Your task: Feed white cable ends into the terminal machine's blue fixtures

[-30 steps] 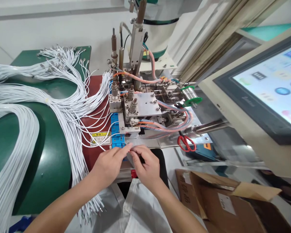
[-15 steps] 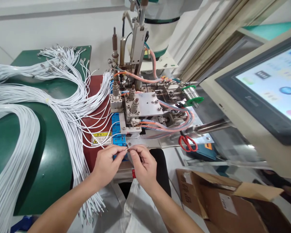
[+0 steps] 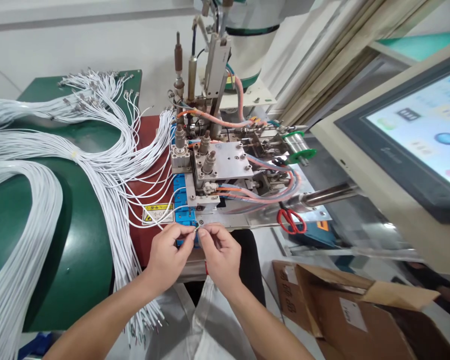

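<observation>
In the head view, the left hand (image 3: pixel 168 254) and the right hand (image 3: pixel 224 252) — two in all — each pinch one thin wire (image 3: pixel 197 228) between thumb and forefinger, at the near end of one machine (image 3: pixel 225 160), close to its blue blocks (image 3: pixel 183 215). Three bundles of white cable (image 3: pixel 103 172) spread across one green bench (image 3: pixel 73 245) at left, with one spool (image 3: pixel 297 143), one pair of red-handled scissors (image 3: pixel 291 222) and one screen (image 3: pixel 420 127) at right.
</observation>
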A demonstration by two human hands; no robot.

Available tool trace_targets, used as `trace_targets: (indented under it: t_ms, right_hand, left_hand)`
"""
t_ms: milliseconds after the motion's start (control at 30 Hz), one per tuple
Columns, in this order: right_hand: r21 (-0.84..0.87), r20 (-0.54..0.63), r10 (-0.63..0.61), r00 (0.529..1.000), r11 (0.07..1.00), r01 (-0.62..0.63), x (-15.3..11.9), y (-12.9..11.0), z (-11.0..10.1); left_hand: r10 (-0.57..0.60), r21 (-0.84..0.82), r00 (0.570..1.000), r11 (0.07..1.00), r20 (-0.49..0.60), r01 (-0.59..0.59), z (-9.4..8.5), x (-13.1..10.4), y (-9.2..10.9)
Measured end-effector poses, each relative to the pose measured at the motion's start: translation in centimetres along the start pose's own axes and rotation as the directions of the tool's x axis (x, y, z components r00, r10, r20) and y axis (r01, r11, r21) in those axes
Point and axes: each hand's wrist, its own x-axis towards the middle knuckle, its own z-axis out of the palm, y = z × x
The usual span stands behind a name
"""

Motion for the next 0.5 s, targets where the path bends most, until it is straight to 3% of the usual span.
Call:
trace_targets:
  t_ms: [500]
  right_hand:
    - [-0.030,0.016,-0.054,0.998,0.998,0.054,0.28,-0.01,-0.17]
  left_hand:
    - [0.028,0.061,0.998,0.998,-0.057,-0.025,0.51,-0.33,-0.24]
